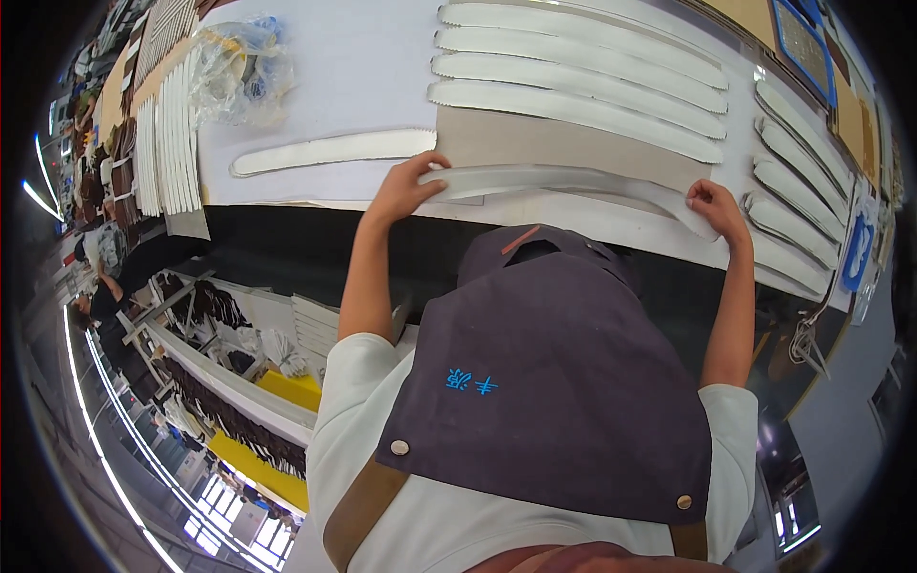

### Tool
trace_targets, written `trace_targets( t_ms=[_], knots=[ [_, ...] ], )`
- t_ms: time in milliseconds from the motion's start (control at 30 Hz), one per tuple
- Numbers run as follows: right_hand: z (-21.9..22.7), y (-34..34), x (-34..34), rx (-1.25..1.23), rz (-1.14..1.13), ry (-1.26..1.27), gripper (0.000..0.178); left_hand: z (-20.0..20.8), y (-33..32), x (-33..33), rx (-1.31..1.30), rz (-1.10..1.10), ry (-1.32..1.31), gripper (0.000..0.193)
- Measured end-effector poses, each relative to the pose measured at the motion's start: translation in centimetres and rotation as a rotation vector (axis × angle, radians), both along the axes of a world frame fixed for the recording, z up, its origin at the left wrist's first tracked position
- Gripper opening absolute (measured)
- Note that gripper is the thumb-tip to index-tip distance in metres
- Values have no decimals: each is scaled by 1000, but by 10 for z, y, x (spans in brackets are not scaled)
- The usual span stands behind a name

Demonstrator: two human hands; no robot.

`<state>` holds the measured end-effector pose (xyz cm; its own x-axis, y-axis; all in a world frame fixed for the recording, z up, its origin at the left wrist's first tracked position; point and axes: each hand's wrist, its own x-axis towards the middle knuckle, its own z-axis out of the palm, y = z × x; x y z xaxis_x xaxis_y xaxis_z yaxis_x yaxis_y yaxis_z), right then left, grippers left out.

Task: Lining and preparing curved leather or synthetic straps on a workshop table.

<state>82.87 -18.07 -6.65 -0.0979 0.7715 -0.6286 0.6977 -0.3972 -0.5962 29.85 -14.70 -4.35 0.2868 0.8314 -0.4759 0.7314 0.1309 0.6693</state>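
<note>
A long, curved, pale strip (559, 180) is stretched between my hands over the front edge of the table. Its left end is pinched in my left hand (406, 189), thumb and fingers closed on it. My right hand (721, 212) grips the strip close to its other end, which hangs down a little. Just beyond lies a flat grey-beige sheet (564, 137). One single white strip (334, 151) rests on the table, past my left hand. Several white strips with jagged ends (578, 72) lie side by side at the far side of the sheet.
More white strips (798, 186) lie at the right end of the table. A clear plastic bag (244, 72) sits at the far left, near a row of narrow white strips (167, 153). A blue object (858, 250) is at the right edge. Another person (103, 291) is at the left.
</note>
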Motion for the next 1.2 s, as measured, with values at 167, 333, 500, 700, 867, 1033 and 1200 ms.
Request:
trace_targets(
  t_ms=[167,333,500,700,867,1033,1200],
  knots=[
    [6,-17,-52,-121,87,208,12,-3,-22,-64,-47,66,66,25],
    [-23,-59,-91,433,129,-62,20,-16,-36,-29,321,-52,588,31],
    [-20,-77,-96,731,163,-223,28,-27,-54,-2,533,-86,459,35],
    [-24,-71,-88,718,146,-188,27,-27,-54,0,648,-219,475,26],
    [-26,-59,-84,620,227,-153,25,-28,-48,2,278,115,302,28],
    [-28,-53,-83,575,326,-147,27,-26,-50,-2,332,-24,349,20],
    [-22,-50,-87,612,304,-93,24,-36,-76,-1,795,-100,514,10]
  ],
)
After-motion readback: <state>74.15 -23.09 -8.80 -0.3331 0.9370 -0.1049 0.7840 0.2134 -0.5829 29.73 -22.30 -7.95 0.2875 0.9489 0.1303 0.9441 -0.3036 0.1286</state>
